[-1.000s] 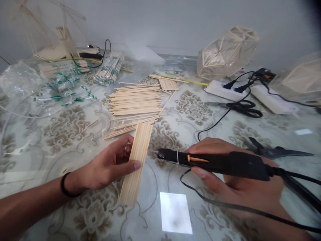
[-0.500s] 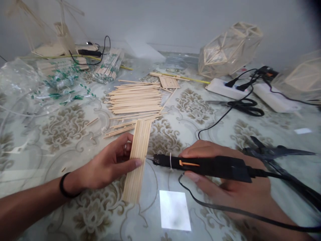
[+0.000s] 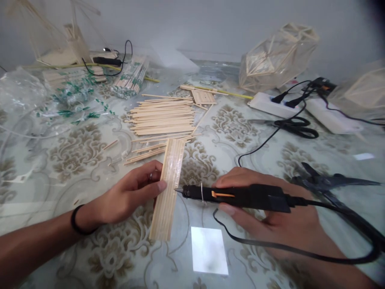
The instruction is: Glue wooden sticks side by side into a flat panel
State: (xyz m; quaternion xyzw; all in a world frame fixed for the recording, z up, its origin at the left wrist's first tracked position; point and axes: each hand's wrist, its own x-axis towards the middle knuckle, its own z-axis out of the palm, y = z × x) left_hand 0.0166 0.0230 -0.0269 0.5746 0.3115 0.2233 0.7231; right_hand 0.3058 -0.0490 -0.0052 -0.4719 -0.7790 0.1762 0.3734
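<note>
My left hand (image 3: 132, 192) pinches a narrow panel of wooden sticks (image 3: 168, 200) laid side by side, thumb on its face, fingers behind the left edge. The panel is tilted, and its upper part looks glossy. In my right hand (image 3: 270, 224) is a black corded pen-shaped tool, apparently a hot glue pen (image 3: 240, 197), with an orange slider and a pale ring near its front. Its pointed metal tip is at the panel's right edge; whether it touches I cannot tell. Beyond the panel lies a pile of loose wooden sticks (image 3: 164, 116).
Black-handled scissors (image 3: 296, 127) and a white power strip (image 3: 270, 105) lie at the right, near dark pliers (image 3: 333, 182). Stick frames (image 3: 276, 56) stand at the back. Clear plastic wrappers (image 3: 72, 100) and bundled sticks (image 3: 130, 78) are at the left. The pen's cord (image 3: 288, 253) loops low right.
The panel has turned slightly and its face now catches more light. The pen has shifted a little left and its rear end has risen slightly in view. Both hands keep their grips.
</note>
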